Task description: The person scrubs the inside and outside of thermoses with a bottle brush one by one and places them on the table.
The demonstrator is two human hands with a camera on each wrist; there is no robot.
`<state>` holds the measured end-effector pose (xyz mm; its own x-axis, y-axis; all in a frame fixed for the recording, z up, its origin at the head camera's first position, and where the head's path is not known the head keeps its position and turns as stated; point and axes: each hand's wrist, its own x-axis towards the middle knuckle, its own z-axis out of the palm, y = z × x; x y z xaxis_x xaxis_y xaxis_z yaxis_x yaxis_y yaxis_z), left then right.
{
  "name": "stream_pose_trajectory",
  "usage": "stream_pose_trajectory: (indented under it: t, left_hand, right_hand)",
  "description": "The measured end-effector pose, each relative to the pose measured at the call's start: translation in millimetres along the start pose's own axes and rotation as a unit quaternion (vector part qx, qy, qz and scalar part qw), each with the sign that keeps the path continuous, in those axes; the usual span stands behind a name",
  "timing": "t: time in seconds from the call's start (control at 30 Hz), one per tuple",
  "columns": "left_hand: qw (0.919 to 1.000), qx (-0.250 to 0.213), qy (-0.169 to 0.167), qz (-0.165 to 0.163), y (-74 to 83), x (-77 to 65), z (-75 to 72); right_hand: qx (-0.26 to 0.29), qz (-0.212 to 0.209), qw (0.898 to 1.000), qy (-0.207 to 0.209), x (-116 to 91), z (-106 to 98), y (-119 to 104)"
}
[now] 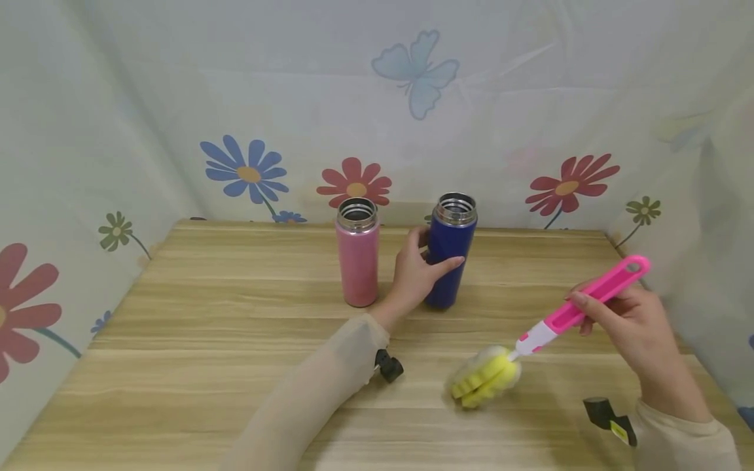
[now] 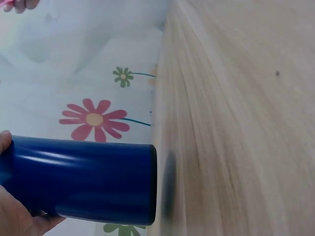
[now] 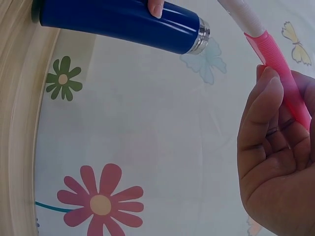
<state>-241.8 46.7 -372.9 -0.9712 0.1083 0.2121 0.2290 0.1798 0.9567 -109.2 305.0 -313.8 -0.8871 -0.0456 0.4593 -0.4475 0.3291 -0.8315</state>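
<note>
My left hand (image 1: 410, 278) grips a blue steel bottle (image 1: 452, 239) around its side, thumb across the front. The bottle has no lid and leans slightly, its threaded steel mouth up. In the left wrist view, a narrow gap shows between the bottle's base (image 2: 150, 187) and its dark reflection on the wood. Off to the right, my right hand (image 1: 639, 330) holds a bottle brush (image 1: 595, 297) by its pink handle. The brush's yellow sponge head (image 1: 489, 379) points down to the left, blurred, apart from the bottle.
Left of the blue bottle a pink bottle (image 1: 358, 261) stands upright, also lidless. Both are near the back of a wooden table (image 1: 224, 314). Behind it hangs a pale curtain (image 1: 306, 111) printed with flowers and a butterfly.
</note>
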Motion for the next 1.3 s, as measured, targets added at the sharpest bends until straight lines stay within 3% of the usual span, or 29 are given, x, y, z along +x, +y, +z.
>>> stream_pose_trajectory:
  t: [0.4,0.7,0.93,1.13,1.3]
  left_hand:
    - [0.9997,0.011,0.004,0.021,-12.3,4.4,3.4]
    - [0.9979,0.029,-0.036,0.046,-17.5,1.9,1.1]
    - [0.9971,0.046,-0.046,0.040,-19.8,0.6,-5.0]
    - [0.9960,0.059,-0.056,0.038,-11.8,-8.7,-17.7]
    - [0.9908,0.070,-0.082,0.081,-2.7,-26.0,-29.9]
  right_hand:
    - [0.006,-0.014,1.000,-0.006,1,2,1]
    - [-0.026,-0.021,0.999,-0.006,0,4,-1]
    - [-0.058,-0.006,0.998,-0.001,-1,3,-2]
    - [-0.062,-0.009,0.998,-0.002,-1,2,-2]
    - [-0.081,-0.008,0.997,-0.005,0,1,-3]
